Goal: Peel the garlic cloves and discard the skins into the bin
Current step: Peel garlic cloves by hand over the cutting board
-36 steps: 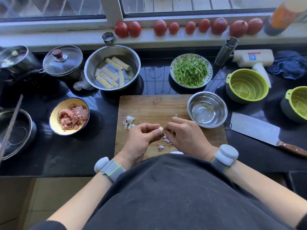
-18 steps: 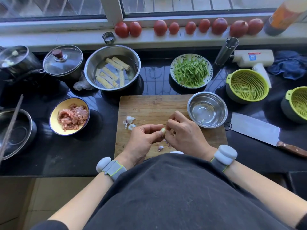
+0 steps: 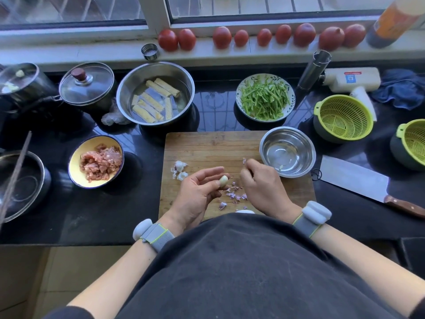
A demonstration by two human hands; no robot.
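The black glossy table (image 3: 128,217) carries a rectangular wooden cutting board (image 3: 207,148), with a round stainless steel bowl (image 3: 308,148) on its far right corner and a broad steel cleaver with a wooden handle (image 3: 358,180) just beside it. Over the board, the left hand (image 3: 197,194) pinches a pale peeled garlic clove (image 3: 223,180) at its fingertips. The right hand (image 3: 262,183) hovers apart from it, fingers curled (whether they hold a scrap, I cannot tell). Purple-white garlic skin flakes (image 3: 234,195) lie on the board between the hands, and a few unpeeled white garlic pieces (image 3: 180,169) sit left.
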